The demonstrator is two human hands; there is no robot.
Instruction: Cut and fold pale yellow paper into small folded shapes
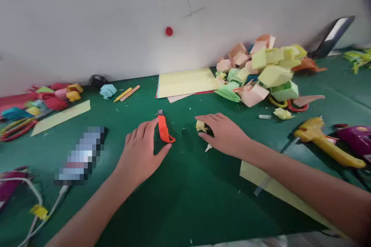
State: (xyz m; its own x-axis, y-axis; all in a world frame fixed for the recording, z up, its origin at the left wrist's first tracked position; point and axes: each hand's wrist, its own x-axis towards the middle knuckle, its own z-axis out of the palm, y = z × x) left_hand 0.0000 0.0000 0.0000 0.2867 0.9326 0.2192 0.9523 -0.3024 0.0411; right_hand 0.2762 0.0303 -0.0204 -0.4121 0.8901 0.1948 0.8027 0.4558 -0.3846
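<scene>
Beside an orange box cutter [164,128] is my left hand [142,150], its thumb and fingers apart around the cutter's left side. The cutter lies on the green table with its grey tip pointing away from me. To the right, my right hand [223,133] has its thumb and fingers curved around a small pale yellow paper piece [200,126]. A small whitish scrap [208,147] lies just below that hand.
Folded paper shapes [275,75] pile up at the back right, near yellow paper sheets [187,83]. A yellow glue gun [327,142] lies right. At left are a phone [82,156], a cable [56,204] and more folded pieces [56,103]. A paper strip [278,189] lies under my right forearm.
</scene>
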